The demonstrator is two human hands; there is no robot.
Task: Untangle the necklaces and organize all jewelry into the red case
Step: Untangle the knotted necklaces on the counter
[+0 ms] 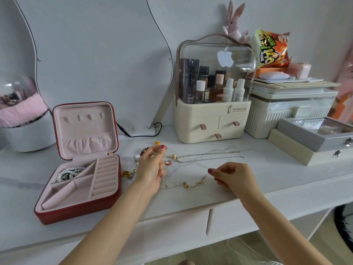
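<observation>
Pinching thin tangled gold chains (188,183): right hand (234,176) and left hand (151,166), both grips closed on strands.
Draped across white surface (191,199); open red jewelry case with pink lining (80,190) left of them, holding a pearl strand (69,173).

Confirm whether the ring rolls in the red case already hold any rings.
No: the ring rolls of the red case show bare pink padding, and a red ring lies on the table.

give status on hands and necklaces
Left hand and right hand both pinching thin gold chain. Open red case holds pearls only. Silver chains loose on table.
</observation>
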